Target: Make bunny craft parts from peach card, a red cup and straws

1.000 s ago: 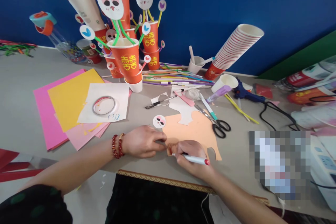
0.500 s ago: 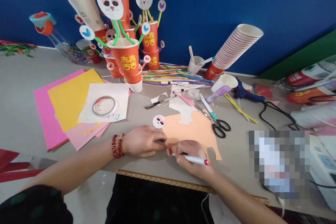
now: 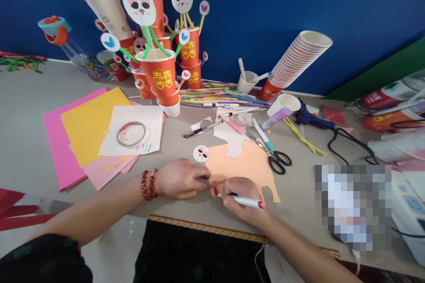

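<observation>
Craft work at the desk (image 3: 26, 141), seen from the head camera. At the far edge stands a cluster of red cup figures (image 3: 162, 75) already fitted with straws and drawn paper faces, so several pieces look complete. A leaning stack of unused cups (image 3: 295, 62) to the right suggests that more remain unmade. Pink and yellow sheets (image 3: 89, 121) lie at the left, carrying a tape roll (image 3: 132, 133). The piece in hand is the peach sheet (image 3: 247, 163), lying flat near the desk's front edge. Its upper and lower right margins already show cut-out notches, while most of its area is uncut. The left hand (image 3: 181, 179) rests at the sheet's near-left corner with a narrow grip and its fingertips down. Whether it pinches the paper or only presses it cannot be told. The right hand (image 3: 241, 196) has its grip closed around a white marker pen (image 3: 247, 202), whose tip is at that same corner, hidden by the fingers, so any mark made there is not visible. Scissors (image 3: 277, 159) lie unused at the sheet's right. One small finished face disc (image 3: 201, 153) sits just beyond the left hand. Compared with half a second earlier, neither the hands, the pen nor the sheet shows any visible displacement.
</observation>
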A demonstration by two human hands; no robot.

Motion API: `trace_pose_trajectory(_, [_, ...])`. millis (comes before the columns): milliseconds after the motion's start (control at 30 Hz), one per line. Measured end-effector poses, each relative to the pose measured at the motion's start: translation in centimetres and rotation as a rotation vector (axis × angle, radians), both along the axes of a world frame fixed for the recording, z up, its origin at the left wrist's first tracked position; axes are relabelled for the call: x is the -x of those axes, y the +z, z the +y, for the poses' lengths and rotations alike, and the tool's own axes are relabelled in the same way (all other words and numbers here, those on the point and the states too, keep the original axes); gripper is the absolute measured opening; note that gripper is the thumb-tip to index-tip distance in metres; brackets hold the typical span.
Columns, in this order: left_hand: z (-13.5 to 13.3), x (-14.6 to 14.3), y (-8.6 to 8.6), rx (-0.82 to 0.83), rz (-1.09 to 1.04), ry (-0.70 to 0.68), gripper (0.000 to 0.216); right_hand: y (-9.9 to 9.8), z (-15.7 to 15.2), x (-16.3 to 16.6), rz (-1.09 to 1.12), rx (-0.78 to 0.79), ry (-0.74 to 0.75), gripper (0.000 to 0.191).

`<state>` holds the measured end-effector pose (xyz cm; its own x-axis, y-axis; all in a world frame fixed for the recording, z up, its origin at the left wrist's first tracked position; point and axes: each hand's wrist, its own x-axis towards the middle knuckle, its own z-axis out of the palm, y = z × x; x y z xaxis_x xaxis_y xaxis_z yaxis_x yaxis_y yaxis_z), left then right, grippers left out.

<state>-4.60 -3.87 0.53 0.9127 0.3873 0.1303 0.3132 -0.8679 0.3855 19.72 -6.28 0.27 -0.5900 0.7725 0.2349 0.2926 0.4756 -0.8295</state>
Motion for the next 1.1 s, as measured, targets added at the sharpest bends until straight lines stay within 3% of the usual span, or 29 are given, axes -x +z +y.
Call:
trace_pose_trajectory(667, [0.0,0.0,0.1,0.01,0.012,-0.005,0.026,-0.1,0.0,0.0,0.048,-0.007,0.022,0.022])
trace_pose_trajectory(967, [0.0,0.0,0.0,0.022,0.01,-0.002,0.028,-0.8,-0.4,-0.9,0.091,0.24,-0.28,0.012])
trace_pose_trajectory(1100, [-0.1,0.0,0.0,0.021,0.023,0.007,0.03,-0.3,-0.3,-1.0,0.071,0.298,-0.302,0.008])
